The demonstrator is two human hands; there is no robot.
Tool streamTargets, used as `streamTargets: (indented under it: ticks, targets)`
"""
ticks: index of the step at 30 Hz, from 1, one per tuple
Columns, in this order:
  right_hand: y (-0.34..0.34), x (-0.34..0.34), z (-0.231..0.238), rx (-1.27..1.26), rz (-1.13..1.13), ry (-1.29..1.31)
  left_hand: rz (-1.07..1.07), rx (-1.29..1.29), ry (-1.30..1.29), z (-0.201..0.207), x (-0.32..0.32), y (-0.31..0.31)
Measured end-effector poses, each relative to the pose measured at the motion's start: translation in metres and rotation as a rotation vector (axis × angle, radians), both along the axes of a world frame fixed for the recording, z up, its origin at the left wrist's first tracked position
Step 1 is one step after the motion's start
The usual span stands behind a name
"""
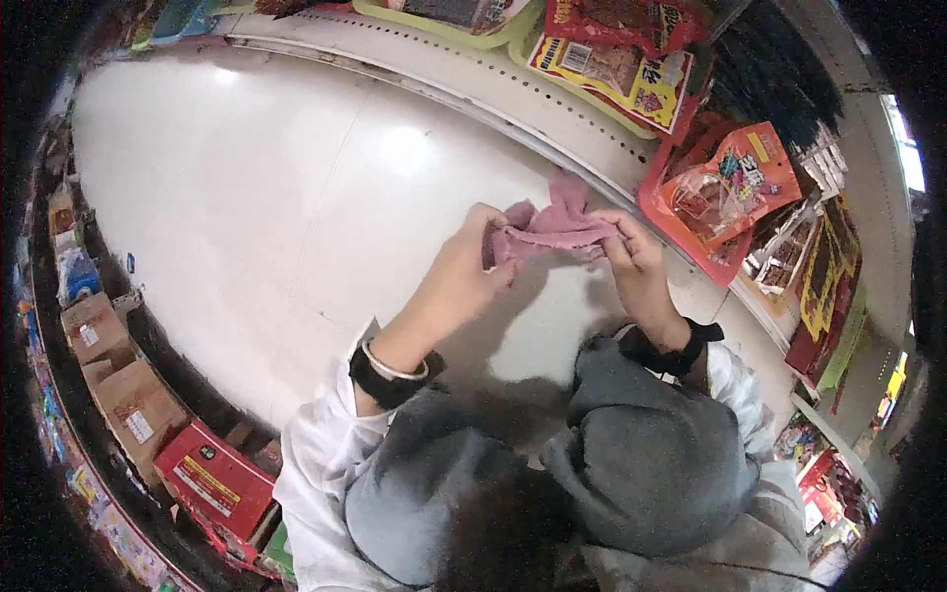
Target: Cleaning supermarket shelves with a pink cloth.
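Note:
A crumpled pink cloth [560, 229] is stretched between my two hands above the pale floor, close to the shelf edge. My left hand [478, 255] is closed round its left end, with a bunched fold showing at the fingers. The right end is pinched between the thumb and fingers of my right hand [636, 259]. A loose part of the cloth sticks up in the middle, towards the shelf. Dark bands circle both wrists, and a pale bangle shows on the left one.
A perforated white shelf [434, 61] curves along the top and right, carrying packaged snacks in trays. An orange snack pouch [735, 187] lies in a red tray near my right hand. At the lower left stand cardboard boxes [133, 409] and a red box [217, 483]. Glossy floor [247, 187] lies between.

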State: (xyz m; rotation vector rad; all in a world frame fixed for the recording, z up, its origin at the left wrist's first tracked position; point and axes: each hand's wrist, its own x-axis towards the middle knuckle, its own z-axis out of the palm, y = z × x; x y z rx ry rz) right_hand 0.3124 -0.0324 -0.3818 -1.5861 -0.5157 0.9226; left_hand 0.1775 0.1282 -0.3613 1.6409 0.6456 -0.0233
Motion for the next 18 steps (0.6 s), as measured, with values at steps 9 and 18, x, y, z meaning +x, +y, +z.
streamTargets:
  ticks: [9,18]
  targets:
    - [-0.008,-0.012,-0.005,0.073,0.110,-0.316,-0.281,0.707,0.280,-0.065,0.005,0.039]
    - [-0.048,-0.013,-0.052,-0.026,-0.103,-0.574,-0.226,0.353,0.197,-0.031,0.050,0.035]
